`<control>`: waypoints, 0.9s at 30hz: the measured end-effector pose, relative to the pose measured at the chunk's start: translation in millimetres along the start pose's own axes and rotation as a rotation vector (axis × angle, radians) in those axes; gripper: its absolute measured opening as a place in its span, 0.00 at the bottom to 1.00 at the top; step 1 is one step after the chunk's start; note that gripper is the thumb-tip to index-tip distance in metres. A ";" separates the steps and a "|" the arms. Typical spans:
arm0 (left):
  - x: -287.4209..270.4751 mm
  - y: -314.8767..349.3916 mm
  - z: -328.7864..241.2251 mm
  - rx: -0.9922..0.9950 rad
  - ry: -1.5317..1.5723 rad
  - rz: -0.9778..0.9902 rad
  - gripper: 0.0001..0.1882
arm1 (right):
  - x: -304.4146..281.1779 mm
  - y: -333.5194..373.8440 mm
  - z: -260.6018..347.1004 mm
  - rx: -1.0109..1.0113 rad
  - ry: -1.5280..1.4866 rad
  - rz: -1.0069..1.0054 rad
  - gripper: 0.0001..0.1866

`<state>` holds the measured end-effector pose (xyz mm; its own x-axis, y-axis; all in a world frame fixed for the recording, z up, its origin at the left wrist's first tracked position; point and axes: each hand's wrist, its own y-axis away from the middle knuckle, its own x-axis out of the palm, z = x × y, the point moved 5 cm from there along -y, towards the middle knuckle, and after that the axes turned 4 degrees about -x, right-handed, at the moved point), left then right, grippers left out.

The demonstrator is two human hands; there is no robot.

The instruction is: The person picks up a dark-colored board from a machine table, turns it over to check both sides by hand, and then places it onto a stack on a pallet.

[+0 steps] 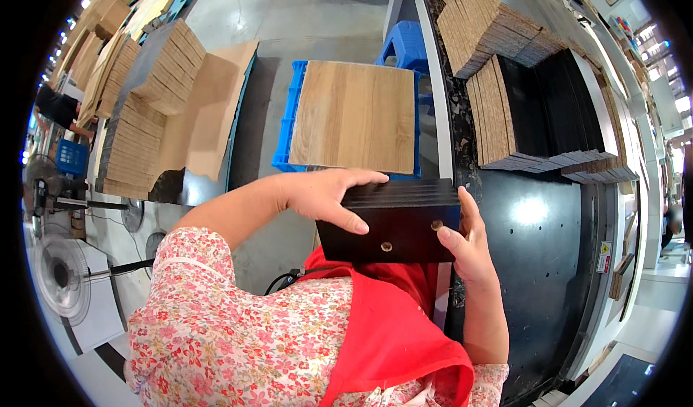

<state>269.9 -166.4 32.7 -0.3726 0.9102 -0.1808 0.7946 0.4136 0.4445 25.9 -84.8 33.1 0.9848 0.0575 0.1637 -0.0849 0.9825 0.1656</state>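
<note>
At the far left, a fan (61, 270) stands beside stacked chipboard (137, 136), perhaps placed to cool whoever works here. Next comes a blue pallet (295, 111) bearing a wood-grain panel (354, 114), likely raised to keep it off the floor. In front of the body, just beyond the red apron (397, 335), is a set of black panels (354, 242). The left hand (328, 194) grips its upper left corner, thumb on the near face; the right hand (471, 244) clasps the right end, thumb near a round fitting. Holding both ends probably keeps the edges flush. Rightward, the dark counter (534, 277) carries black-faced boards (559, 107) standing in close rows, seemingly packed for support.
</note>
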 end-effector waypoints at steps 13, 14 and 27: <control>-16.6 -3.5 70.5 -0.026 0.304 0.214 0.59 | -3.3 -33.1 -23.1 0.228 -0.066 -0.049 0.51; -15.4 -3.1 74.7 -0.047 0.370 0.242 0.59 | -3.6 -35.9 -24.3 0.246 -0.065 -0.039 0.51; -14.8 -2.3 74.8 -0.060 0.501 -0.014 0.58 | 10.2 -85.4 -11.9 0.329 0.096 0.032 0.51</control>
<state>309.4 -179.3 -31.3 -0.5788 0.7763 0.2498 0.7646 0.4102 0.4970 45.0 -166.0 9.1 0.9893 0.1192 0.0840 -0.1448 0.8710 0.4694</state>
